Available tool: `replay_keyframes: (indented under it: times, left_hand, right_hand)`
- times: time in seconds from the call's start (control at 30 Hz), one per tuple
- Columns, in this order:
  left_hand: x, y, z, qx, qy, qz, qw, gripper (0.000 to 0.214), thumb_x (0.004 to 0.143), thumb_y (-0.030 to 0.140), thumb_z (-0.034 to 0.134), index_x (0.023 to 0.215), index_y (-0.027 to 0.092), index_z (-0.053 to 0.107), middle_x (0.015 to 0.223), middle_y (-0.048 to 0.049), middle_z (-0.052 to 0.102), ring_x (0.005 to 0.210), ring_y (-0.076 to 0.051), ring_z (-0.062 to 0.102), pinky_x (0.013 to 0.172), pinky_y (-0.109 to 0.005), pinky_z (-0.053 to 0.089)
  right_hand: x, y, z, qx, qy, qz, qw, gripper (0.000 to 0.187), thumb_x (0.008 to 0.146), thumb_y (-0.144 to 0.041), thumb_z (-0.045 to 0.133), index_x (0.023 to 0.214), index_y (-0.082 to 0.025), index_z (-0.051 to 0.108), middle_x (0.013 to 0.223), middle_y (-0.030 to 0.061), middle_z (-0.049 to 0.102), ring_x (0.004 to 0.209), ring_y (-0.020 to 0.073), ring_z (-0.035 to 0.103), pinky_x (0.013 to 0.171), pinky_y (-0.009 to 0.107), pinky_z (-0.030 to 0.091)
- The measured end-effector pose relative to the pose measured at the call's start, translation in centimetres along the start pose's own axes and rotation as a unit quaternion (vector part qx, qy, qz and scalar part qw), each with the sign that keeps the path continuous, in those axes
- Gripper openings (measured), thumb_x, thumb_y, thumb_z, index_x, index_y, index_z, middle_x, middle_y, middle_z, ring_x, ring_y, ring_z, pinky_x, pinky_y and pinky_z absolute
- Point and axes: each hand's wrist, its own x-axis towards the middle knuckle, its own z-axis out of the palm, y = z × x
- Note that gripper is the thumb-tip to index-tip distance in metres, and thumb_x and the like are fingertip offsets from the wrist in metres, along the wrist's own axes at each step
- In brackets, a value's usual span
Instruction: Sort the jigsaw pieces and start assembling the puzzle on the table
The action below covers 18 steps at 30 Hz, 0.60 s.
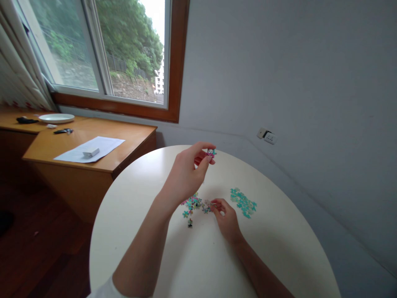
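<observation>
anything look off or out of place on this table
Nothing spilled or damaged. Loose puzzle pieces lie scattered on the round table, a teal cluster apart to the right, and one small piece sits alone below them. The left hand holds a pink piece raised.

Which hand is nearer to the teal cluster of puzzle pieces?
Right. The right hand rests on the table just left of the teal cluster, not touching it; the left hand is raised farther left, pinching a pink piece.
</observation>
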Motion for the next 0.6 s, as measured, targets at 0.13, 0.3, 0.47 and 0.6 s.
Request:
replay_keyframes:
  times: [0.13,0.3,0.47,0.6]
  left_hand:
    - [-0.01,-0.02,0.0,-0.004,0.001,0.005,1.0,0.02,0.079,0.015,0.047,0.095,0.017,0.059,0.073,-0.0022,0.067,0.069,-0.012,0.062,0.061,-0.022,0.047]
    - [-0.01,0.03,0.0,-0.005,0.002,0.006,1.0,0.019,0.079,0.015,0.048,0.094,0.018,0.059,0.073,-0.0021,0.066,0.069,-0.012,0.062,0.059,-0.022,0.046]
    - [0.0,0.0,0.04,-0.006,0.001,0.005,1.0,0.019,0.079,0.015,0.048,0.095,0.018,0.059,0.073,-0.0022,0.066,0.069,-0.012,0.062,0.06,-0.022,0.046]
    - [-0.01,-0.03,0.04,-0.006,-0.001,-0.002,1.0,0.02,0.079,0.015,0.048,0.095,0.018,0.059,0.073,-0.0021,0.066,0.07,-0.013,0.062,0.06,-0.023,0.047]
  right_hand:
    - [-0.08,-0.22,-0.06,0.007,0.019,0.001,1.0,0.03,0.07,-0.046,0.062,0.079,-0.018,0.055,0.061,0.0011,0.06,0.059,0.0161,0.058,0.06,0.029,0.05]
    - [-0.02,-0.24,-0.18,0.003,-0.01,-0.019,1.0,0.027,0.074,-0.04,0.058,0.085,-0.017,0.065,0.078,0.0071,0.069,0.07,0.019,0.063,0.066,0.031,0.051]
    - [-0.01,0.13,-0.16,0.009,-0.018,-0.006,1.0,0.026,0.074,-0.039,0.058,0.083,-0.016,0.067,0.08,0.0081,0.069,0.069,0.0192,0.064,0.067,0.033,0.052]
    - [-0.15,0.1,-0.11,0.029,-0.031,0.015,0.999,0.03,0.073,-0.042,0.059,0.084,-0.015,0.065,0.076,0.0073,0.068,0.066,0.0186,0.064,0.065,0.032,0.053]
